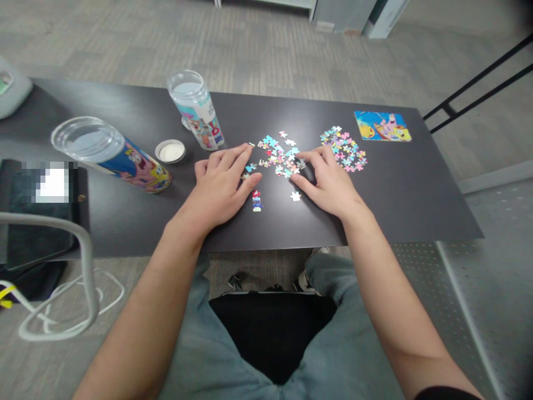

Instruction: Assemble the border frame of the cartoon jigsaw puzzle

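Puzzle strip (256, 201) on near side of pile (278, 159), long axis toward person; left hand (225, 180) flat, spread, left of pile; right hand (327, 180) half-curled right of it, grip unclear

Mottled turquoise, white and red over the middle heap of small interlocking puzzle pieces (280, 159), and pink, yellow and turquoise over the rightmost heap of similar pieces (343, 148). Banded red, blue and pale green down the short joined puzzle strip (257, 201); printed blue, pink and yellow on both the flat rectangular picture card (383, 126) and the leftmost tall clear cylinder (135, 166). Plain near-black across the smooth rectangular tabletop (400, 194).
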{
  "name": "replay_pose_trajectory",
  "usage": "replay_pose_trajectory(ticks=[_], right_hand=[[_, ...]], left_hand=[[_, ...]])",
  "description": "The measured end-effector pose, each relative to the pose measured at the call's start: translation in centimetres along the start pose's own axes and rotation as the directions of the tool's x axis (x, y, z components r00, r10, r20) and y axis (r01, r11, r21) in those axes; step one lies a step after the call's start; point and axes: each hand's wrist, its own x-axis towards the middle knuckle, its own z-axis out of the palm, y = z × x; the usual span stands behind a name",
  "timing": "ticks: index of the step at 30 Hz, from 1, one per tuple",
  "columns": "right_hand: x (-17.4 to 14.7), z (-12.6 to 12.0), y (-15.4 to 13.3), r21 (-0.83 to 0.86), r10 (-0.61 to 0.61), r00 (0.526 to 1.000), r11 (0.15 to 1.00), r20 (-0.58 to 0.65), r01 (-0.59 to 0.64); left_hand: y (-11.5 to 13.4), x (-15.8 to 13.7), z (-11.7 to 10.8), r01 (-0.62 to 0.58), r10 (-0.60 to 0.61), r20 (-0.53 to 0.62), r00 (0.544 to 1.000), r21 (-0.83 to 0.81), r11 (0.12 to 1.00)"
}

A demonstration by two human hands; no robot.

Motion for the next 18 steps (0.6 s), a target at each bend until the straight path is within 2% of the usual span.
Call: replay_pose_trajectory(ticks=[6,18], right_hand=[[0.0,0.1,0.0,0.006,-0.011,1.0,1.0,-0.006,0.011],[0.3,0.0,-0.3,0.032,-0.037,0.999,0.999,0.027,0.036]], left_hand=[[0.9,0.2,-0.2,0.014,-0.018,0.079,0.997,0.059,0.998],[1.5,0.1,-0.1,-0.062,0.055,0.091,0.994,0.084,0.995]])
